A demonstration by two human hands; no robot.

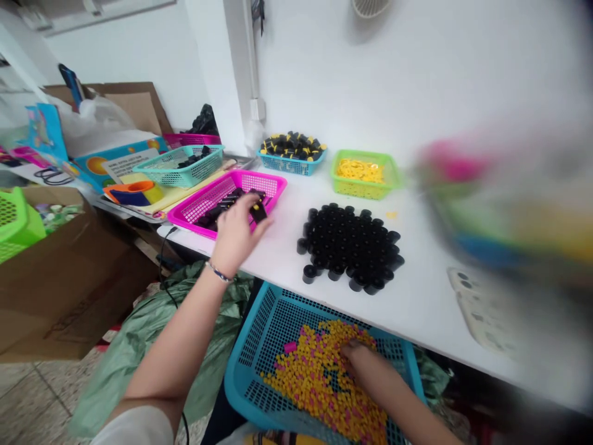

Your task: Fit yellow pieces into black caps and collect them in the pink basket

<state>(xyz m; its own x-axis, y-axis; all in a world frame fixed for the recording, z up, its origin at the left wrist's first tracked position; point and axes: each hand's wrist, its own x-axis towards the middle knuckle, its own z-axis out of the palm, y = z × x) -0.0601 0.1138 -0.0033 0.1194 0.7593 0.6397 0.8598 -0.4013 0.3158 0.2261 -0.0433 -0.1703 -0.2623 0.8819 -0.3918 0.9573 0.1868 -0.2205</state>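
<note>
My left hand (238,225) is over the near edge of the pink basket (273,184), with its thumb and fingers around a small black cylindrical piece (258,211) that shows a yellow spot. More black pieces (213,214) lie inside that basket. Lower down, my right hand (356,353) reaches into the large blue basket (241,364). Its fingers are hidden among many small yellow and pink pieces (310,371). On the white table (282,259), a cluster of black cup-shaped pieces (349,244) stands close together between the baskets.
Behind the cluster are a green basket (389,182) of yellow parts and a blue basket (291,165) of black-and-yellow pieces. A phone (482,309) lies at right, beside a blurred colourful object (500,204). At left are a teal basket (178,176), a tape dispenser (134,193) and a cardboard box (69,290).
</note>
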